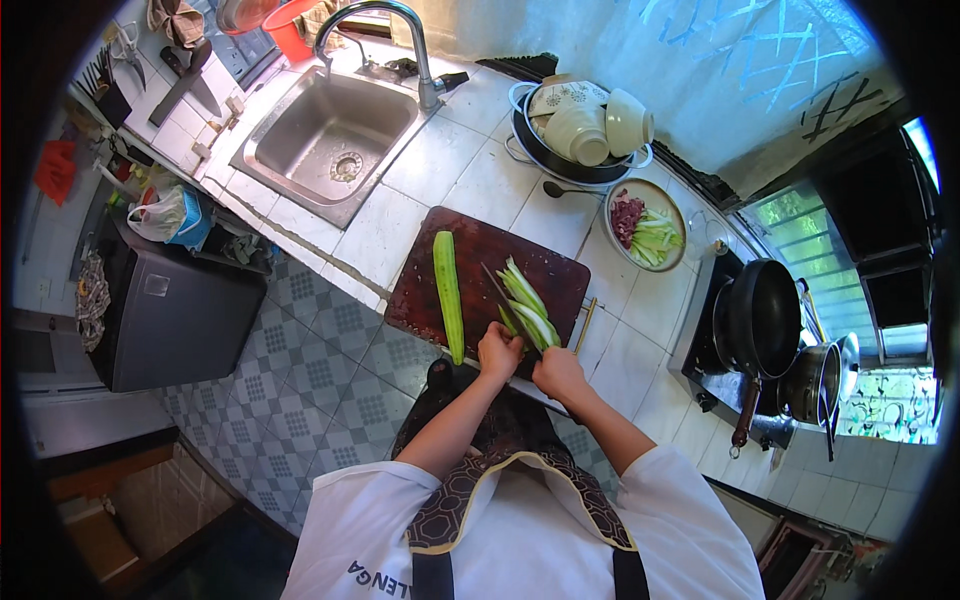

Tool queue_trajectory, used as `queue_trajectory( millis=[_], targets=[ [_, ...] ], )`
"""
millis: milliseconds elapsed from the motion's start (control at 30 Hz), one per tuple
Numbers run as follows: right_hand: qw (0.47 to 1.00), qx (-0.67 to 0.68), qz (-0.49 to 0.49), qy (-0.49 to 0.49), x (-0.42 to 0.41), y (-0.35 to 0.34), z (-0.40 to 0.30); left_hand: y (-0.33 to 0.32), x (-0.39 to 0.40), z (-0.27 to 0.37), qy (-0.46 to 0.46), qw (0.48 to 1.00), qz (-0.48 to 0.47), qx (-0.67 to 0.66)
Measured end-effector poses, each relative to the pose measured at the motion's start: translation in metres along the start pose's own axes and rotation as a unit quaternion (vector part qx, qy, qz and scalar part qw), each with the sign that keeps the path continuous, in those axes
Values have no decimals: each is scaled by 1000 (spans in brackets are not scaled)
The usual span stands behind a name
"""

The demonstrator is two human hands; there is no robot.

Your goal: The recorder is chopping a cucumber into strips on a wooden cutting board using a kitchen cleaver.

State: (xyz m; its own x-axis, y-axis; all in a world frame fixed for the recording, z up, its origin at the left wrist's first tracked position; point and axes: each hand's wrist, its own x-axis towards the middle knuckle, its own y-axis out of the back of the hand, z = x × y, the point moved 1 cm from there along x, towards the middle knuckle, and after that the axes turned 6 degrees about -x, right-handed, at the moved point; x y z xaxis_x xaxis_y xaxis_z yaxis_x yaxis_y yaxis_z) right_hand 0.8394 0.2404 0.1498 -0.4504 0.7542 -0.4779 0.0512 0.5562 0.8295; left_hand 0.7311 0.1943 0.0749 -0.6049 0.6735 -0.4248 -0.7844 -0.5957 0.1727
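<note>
My right hand grips a kitchen knife by its handle, mostly hidden in my fist. The dark blade slants up and left over a reddish-brown cutting board. Just left of the blade, my left hand has its fingers pinched on a small green vegetable piece, partly hidden by fingers and blade. Long pale-green cut strips lie along the knife's right side. At the board's left lies a long peeled green vegetable, likely cucumber, its near end reaching the board's front edge.
A plate of sliced red meat and green slices stands beyond the board, beside a dark spoon. Stacked bowls fill a basin behind. A steel sink is at left; a wok and a pot are on the stove at right.
</note>
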Motion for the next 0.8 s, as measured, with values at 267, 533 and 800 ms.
queue_trajectory(
  millis=[267, 533, 800],
  targets=[
    [999, 14, 50, 1, 11, -7, -7, 1, 0, -4, -26, 1000, 6, 4],
    [999, -10, 42, 12, -22, 7, -1, 5, -4, 5, 4, 1000, -2, 26],
    [1000, -4, 27, 0, -2, 0, -8, 4, -5, 7, -12, 1000, -9, 22]
  ],
)
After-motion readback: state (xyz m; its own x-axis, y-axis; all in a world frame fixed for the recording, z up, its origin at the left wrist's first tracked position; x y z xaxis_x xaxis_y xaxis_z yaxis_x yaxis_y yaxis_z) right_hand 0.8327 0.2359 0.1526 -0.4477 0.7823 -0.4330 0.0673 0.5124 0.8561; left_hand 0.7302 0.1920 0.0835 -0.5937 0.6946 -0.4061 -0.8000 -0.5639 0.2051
